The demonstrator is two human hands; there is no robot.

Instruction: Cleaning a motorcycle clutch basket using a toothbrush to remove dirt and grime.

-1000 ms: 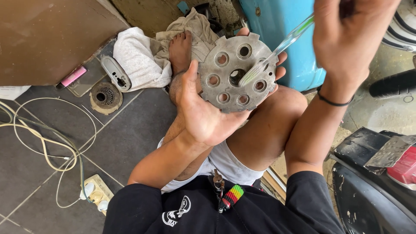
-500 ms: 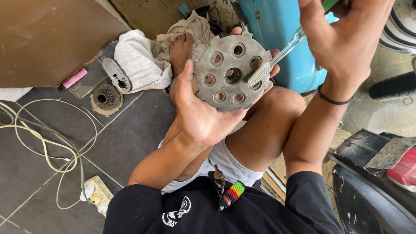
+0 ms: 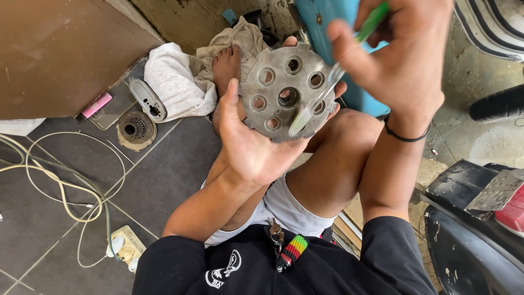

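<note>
You have soft, even daylight here, bright enough, with only weak shadows on the floor tiles [image 3: 164, 175]. The right hand [image 3: 401, 57] and its brush [image 3: 333, 76] are blurred by motion. The perforated metal disc [image 3: 288, 90] shines a little. Straight lines bend near the edges.

Dark grey tiled floor [image 3: 164, 180] under daylight, brown board [image 3: 60, 54] upper left, rough concrete wall [image 3: 185, 22] behind

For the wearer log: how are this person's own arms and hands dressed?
Both arms are bare from short black sleeves down. The right hand has a thin black band at its wrist. The left hand has no glove, ring or band showing.
</note>
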